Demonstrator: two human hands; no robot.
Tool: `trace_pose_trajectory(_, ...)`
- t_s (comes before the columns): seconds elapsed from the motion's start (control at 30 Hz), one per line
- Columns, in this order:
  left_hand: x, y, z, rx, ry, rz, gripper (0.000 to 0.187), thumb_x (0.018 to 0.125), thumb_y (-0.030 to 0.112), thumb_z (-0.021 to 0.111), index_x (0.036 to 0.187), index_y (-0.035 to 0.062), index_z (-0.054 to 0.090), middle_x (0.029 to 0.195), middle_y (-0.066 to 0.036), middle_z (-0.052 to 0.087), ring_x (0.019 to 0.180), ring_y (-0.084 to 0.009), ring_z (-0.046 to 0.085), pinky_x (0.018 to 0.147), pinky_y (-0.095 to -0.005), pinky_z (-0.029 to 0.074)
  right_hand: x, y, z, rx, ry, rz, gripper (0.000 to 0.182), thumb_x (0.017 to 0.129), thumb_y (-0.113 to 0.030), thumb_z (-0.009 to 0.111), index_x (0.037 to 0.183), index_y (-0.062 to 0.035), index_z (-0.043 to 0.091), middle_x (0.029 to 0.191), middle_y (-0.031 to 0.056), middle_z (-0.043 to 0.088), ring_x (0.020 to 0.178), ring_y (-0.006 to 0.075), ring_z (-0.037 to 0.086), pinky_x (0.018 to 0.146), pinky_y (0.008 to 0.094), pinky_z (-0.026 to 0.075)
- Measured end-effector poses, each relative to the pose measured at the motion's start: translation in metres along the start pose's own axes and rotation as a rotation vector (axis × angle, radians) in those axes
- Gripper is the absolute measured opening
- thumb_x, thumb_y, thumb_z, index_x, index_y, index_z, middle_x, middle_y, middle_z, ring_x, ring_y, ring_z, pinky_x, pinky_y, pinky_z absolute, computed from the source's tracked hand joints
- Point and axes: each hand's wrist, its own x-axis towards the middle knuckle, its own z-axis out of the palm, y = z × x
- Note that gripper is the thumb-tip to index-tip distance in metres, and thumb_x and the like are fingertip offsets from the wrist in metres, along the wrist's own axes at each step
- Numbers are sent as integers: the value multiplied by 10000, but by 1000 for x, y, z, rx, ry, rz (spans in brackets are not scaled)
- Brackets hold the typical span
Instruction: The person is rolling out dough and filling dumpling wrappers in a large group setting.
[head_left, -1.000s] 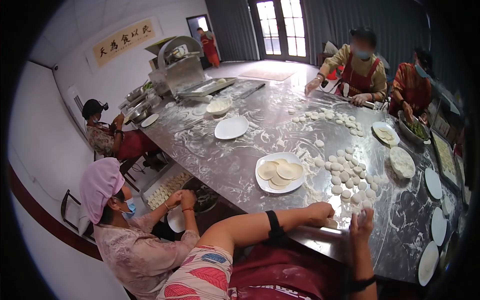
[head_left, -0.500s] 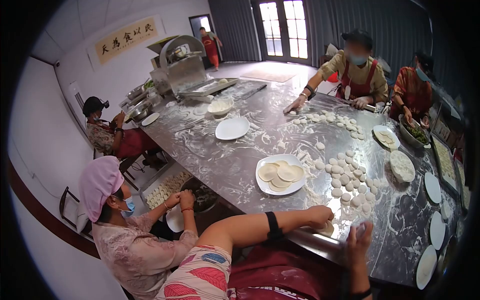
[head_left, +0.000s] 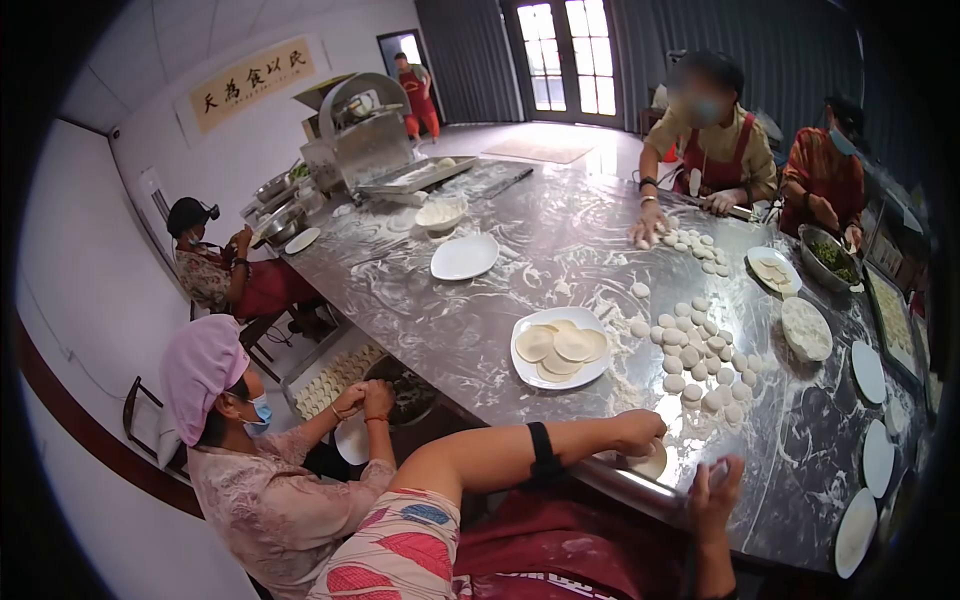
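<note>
My left hand [head_left: 638, 432] is closed on the edge of a round dough wrapper [head_left: 652, 463] at the near edge of the steel table. To the right of it, my right hand [head_left: 716, 488] is held up with its fingers apart and slightly bent. No object shows in its fingers; what lies under its palm I cannot make out. Just beyond my hands lie many small flattened dough pieces [head_left: 690, 357] in a floury cluster. A white plate [head_left: 523, 368] to the left of them carries several rolled wrappers [head_left: 573, 345].
A person in a pink cap [head_left: 205, 375] works close on my left, near a tray of dumplings [head_left: 335, 385]. Across the steel table [head_left: 400, 310], a co-worker's hand [head_left: 652, 222] touches dough pieces. Flour bowls [head_left: 806, 330] and white plates [head_left: 868, 372] line the right side.
The wrapper by my left hand shows more of its face. My right hand has shifted slightly down. The co-worker opposite has drawn their hand across to the dough pieces.
</note>
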Motion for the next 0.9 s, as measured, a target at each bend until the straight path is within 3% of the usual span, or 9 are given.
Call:
trace_pose_trajectory(0.07,0,-3,-1,-114,-37,2,219,697,135,638,863,-5,616,831,-209,622,818,-354,606,717,-413,457,-6,-18,-2,88,6,105,212,842,-13,565,995,-59,426,656,58,489,458,109,500,403,271,391)
trace_pose_trajectory(0.17,-5,5,-3,-142,-49,24,180,709,119,595,838,-5,613,834,-210,626,809,-369,602,699,-426,451,30,4,13,7,-16,92,252,789,-5,609,986,-17,452,723,163,537,580,267,571,529,360,438)
trace_pose_trajectory(0.27,8,6,-2,-62,35,-55,200,754,167,564,860,19,645,839,-203,637,822,-363,612,709,-419,469,65,19,36,19,-10,-44,209,837,-24,569,987,-55,427,649,65,484,438,116,467,393,285,369)
trace_pose_trajectory(0.47,9,2,3,-27,-40,-35,226,676,135,615,867,18,648,837,-201,637,821,-352,616,704,-413,473,10,-26,2,275,-23,273,204,846,-55,577,985,-44,428,745,65,511,471,113,460,403,268,363)
trace_pose_trajectory(0.57,18,-18,18,-163,-19,-38,222,650,135,615,822,-5,635,795,-193,634,768,-325,619,666,-403,470,-1,-3,1,9,69,-53,217,855,-94,575,1015,-38,440,773,59,502,518,117,469,430,270,380)
trace_pose_trajectory(0.6,29,-30,23,-124,-107,-27,247,652,169,634,823,-9,629,798,-187,637,759,-289,620,656,-398,469,2,16,5,33,12,126,286,812,-55,614,1056,12,480,903,147,551,802,240,574,667,344,478)
trace_pose_trajectory(0.8,27,-12,5,6,-92,-47,355,737,360,665,820,15,667,752,-194,641,723,-325,623,661,-413,477,63,0,27,-186,63,-144,260,802,-74,647,989,-45,469,684,172,548,556,297,552,525,383,435)
trace_pose_trajectory(0.83,17,-4,-6,26,-72,18,298,717,294,666,817,13,666,738,-191,639,722,-322,625,661,-403,477,51,-7,21,35,-46,190,256,799,-76,651,970,-58,462,660,153,550,558,283,582,514,373,435)
trace_pose_trajectory(0.9,12,-4,-10,36,-82,31,218,671,158,644,825,4,651,763,-195,639,729,-315,619,667,-379,471,20,-19,4,35,-36,169,264,802,-47,646,981,-59,452,652,105,547,526,198,588,475,326,445)
